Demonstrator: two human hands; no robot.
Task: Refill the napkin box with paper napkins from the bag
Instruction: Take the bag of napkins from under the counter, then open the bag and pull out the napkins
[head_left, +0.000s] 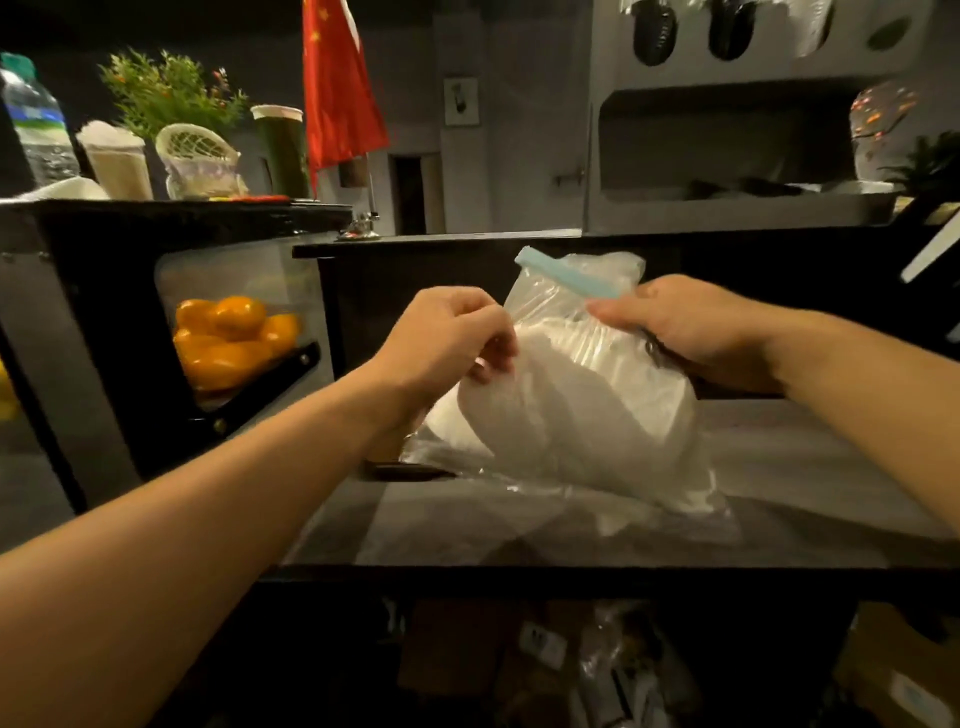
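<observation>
Both hands pinch bag (566, 395) top | left hand (447, 338) | right hand (680, 322) | bag between, on counter (779, 467)

Two hands (561, 338) pinching a clear zip bag (582, 415) of white napkins (597, 405) above a grey counter (779, 467).

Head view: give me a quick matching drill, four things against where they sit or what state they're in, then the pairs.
Things:
1. bag
2. oranges
3. red flag
4. water bottle

Places or states:
A. far left on the upper shelf
B. behind a clear panel, left of the hands
C. gripped by both hands
D. hanging at the top, behind the counter

Pairs: 1-C, 2-B, 3-D, 4-A
</observation>
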